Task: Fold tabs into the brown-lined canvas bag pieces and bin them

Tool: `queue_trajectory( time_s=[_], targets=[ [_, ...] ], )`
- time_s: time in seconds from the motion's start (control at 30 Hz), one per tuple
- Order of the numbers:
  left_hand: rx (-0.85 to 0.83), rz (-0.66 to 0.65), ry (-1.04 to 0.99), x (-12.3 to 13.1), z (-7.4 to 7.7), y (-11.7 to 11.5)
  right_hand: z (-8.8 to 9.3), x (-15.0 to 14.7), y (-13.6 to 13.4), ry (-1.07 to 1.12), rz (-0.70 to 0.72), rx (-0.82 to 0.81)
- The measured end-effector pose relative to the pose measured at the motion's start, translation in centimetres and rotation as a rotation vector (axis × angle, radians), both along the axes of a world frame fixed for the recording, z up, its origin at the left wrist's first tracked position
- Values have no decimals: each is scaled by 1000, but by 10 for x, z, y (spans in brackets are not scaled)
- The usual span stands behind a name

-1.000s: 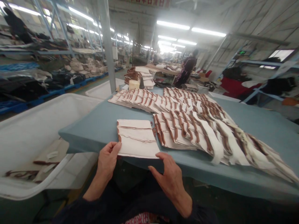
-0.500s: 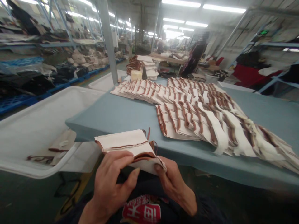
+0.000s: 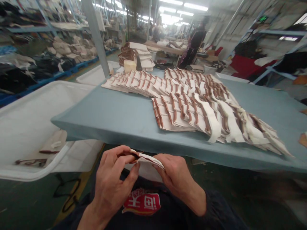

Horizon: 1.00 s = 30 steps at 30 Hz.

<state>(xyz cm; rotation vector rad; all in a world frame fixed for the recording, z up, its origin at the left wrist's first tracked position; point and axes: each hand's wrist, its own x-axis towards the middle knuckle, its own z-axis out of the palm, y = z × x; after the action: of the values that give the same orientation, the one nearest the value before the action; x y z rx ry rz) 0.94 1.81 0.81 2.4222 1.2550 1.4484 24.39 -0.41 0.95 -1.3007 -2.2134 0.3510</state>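
Note:
A cream fabric piece with brown edging (image 3: 149, 170) is held in front of my chest, just below the table's near edge. My left hand (image 3: 114, 175) is closed on its left end, thumb and fingers pinching the edge. At the other end, my right hand (image 3: 177, 174) grips the fabric, thumb underneath and fingers over the top. The piece is seen nearly edge-on, its folded rim facing up, and its lower part hangs between the hands. My fingers hide both of its ends.
On the blue-covered table (image 3: 107, 119) lie overlapping rows of similar cream-and-brown pieces (image 3: 177, 116). A taller stack (image 3: 142, 52) stands at the back beside a yellowish block (image 3: 129, 65). At left is a white bin (image 3: 31, 127) with fabric inside. A person (image 3: 194, 43) stands beyond the table.
Both hands have brought the fabric piece lower and turned it from showing its broad face to nearly edge-on. My left fingers have closed on its edge. The view has shifted slightly.

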Motion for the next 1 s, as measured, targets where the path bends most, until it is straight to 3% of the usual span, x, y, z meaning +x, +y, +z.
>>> queue_trajectory(
  time_s=[0.13,0.2,0.3,0.37,0.5,0.63,0.8,1.0],
  targets=[
    [-110,-65,-11,0,14,-8,5,-6,5,-161,38,-34],
    [-324,-116,-57,-4,18,-9,4,-12,4,-232,49,-108],
    [-772,-269,-154,-12,16,-6,2,-21,-5,-230,61,-312],
    [-938,-323,-165,-16,13,-3,3,-23,-11,-160,103,-483],
    [-995,-277,-71,-18,15,-5,15,-18,-12,85,146,-681],
    [-1006,-277,-67,-12,30,-12,28,-17,0,368,5,-608],
    [-1028,-295,-164,-8,45,-17,31,-28,3,472,7,-715],
    [-913,-314,-178,-10,43,-15,29,-33,0,648,8,-887]
  ],
)
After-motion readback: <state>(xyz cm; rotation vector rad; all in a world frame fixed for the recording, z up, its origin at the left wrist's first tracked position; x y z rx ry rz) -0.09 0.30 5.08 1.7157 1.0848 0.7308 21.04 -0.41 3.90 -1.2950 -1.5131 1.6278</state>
